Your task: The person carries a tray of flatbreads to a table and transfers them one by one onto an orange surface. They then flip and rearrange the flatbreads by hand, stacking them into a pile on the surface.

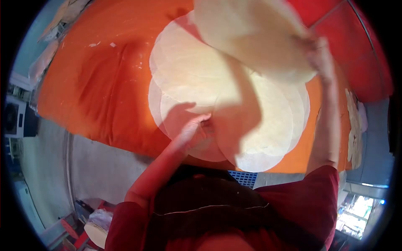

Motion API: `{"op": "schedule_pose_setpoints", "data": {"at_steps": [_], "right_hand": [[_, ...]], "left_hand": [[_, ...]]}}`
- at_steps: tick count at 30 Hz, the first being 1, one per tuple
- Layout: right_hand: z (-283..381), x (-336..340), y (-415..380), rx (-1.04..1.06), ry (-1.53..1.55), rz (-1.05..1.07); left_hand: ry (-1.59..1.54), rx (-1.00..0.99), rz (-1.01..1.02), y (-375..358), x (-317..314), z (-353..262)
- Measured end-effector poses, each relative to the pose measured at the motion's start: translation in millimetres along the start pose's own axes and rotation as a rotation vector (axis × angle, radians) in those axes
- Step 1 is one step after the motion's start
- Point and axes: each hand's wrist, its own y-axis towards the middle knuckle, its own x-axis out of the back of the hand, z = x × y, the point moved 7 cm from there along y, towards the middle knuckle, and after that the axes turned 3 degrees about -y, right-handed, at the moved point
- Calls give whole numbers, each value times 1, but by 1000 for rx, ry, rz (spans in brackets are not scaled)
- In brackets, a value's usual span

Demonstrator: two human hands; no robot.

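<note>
Several thin, round, pale sheets (188, 67) lie overlapping on an orange cloth (96, 83). At the upper right my right hand (312, 54) grips the edge of a raised round sheet (251, 37), which is blurred and hangs over the others, casting a shadow on them. My left hand (199, 129) is low over the lower middle of the spread sheets, its fingers bent together; whether anything is between them is too small to make out.
A red surface (347, 46) is at the upper right. More pale sheets (354, 129) lie along the cloth's right edge. A stack of round pale pieces (96, 234) stands at the lower left, and a blue grid (243, 178) shows below the cloth's front edge.
</note>
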Motion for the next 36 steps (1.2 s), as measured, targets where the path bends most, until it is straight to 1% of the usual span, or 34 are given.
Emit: {"op": "schedule_pose_setpoints", "data": {"at_steps": [1,2,3,5,6,8,9,10,11,12,13,14,15,17,18,19,21,22,25,26,29,30,31,32,33,34,35,36], "right_hand": [[19,33,8,-142,-14,89],[54,58,0,-74,27,-44],[77,73,-10,-85,-76,-78],[51,80,-41,-37,-85,78],[63,67,-59,96,-164,77],[64,27,-106,171,-420,154],[55,-2,-137,153,-540,239],[42,-33,-168,118,-621,332],[25,-66,-202,76,-667,420],[-2,-101,-240,-11,-643,559],[-11,-118,-263,-55,-536,507],[-19,-134,-286,-93,-427,453],[-7,-135,-292,-81,-236,209],[44,-134,-280,-100,-272,190],[57,-140,-285,-112,-291,233],[58,-149,-299,-107,-349,237],[67,-147,-310,-115,-367,188],[68,-147,-317,-122,-360,206],[83,-133,-312,-152,-256,145],[83,-133,-315,-184,-207,211],[70,-134,-318,-139,-320,188],[50,-131,-316,-275,-71,197],[35,-121,-309,-202,-207,342],[15,-105,-297,-179,-238,406],[-18,-77,-277,-267,-138,356],[-61,-37,-257,-476,185,177],[-100,13,-237,-628,535,-74],[-128,71,-217,-684,716,-289]], "left_hand": [[45,4,14,4,-1,8],[38,-8,-2,10,-2,10],[110,-14,-16,16,2,11],[251,-33,-41,27,13,10],[301,-17,-65,29,12,9],[377,-1,-95,36,12,7],[415,7,-112,37,13,9],[535,-50,-128,36,9,4],[543,-83,-96,34,1,1],[548,-109,-66,30,-3,2],[551,-132,-35,28,-5,4],[328,-43,-32,39,17,22],[192,43,39,31,11,33],[-73,214,169,2,-9,51],[-155,248,258,-6,-13,58],[-170,243,262,-11,-15,61],[-210,219,277,-21,-24,63],[-245,228,293,-24,-31,62],[-193,202,359,-23,-36,60],[-218,200,368,-21,-36,60],[-207,174,428,-17,-40,62],[-228,188,381,-16,-37,63],[-243,200,334,-14,-34,63],[-255,220,284,-12,-30,63],[-224,200,286,-8,-30,63],[-193,184,294,-2,-30,66],[-161,165,307,6,-36,67],[-126,139,241,10,-42,69]]}}
